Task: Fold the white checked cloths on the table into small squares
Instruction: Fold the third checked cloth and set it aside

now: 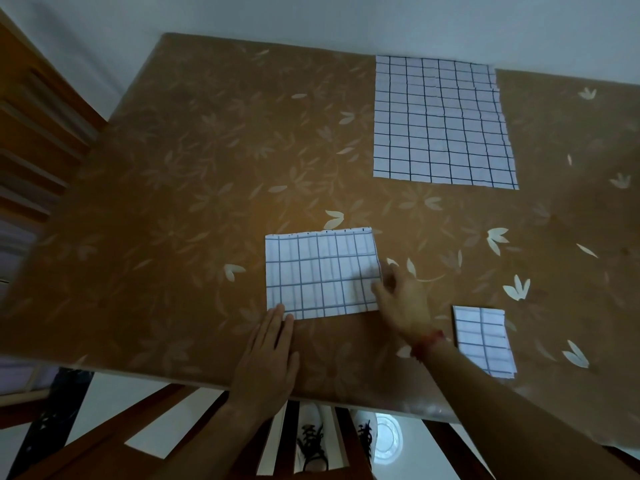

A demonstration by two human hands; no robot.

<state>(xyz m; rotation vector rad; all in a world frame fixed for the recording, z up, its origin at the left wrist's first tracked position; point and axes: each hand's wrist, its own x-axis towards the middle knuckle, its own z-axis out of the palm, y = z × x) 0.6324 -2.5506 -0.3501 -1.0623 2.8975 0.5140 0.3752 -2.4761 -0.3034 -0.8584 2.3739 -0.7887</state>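
Half-folded cloth (320, 275) sits midway along the near edge of the table (173, 202); finished small square (483, 341) by the near right corner, flat cloth (441, 121) at the far edge. Step looks like the crosswise fold: right edge over to left, corners matched. Left hand (268, 355) flat, straight fingers pinning its near left corner; right hand (401, 299) curled, pinching the right edge.

A table (207, 168) with a brown leaf-patterned covering is recorded across the centre of the view. A plain pale wall (311, 15) is seen at 12 o'clock. A stepped wooden structure (31, 133) is noted at 9 o'clock. Dark wooden chair slats (145, 420) are observed at 6 o'clock over a pale floor (104, 393), on which a round bright reflection (388, 438) is noted. Lighting is dim.
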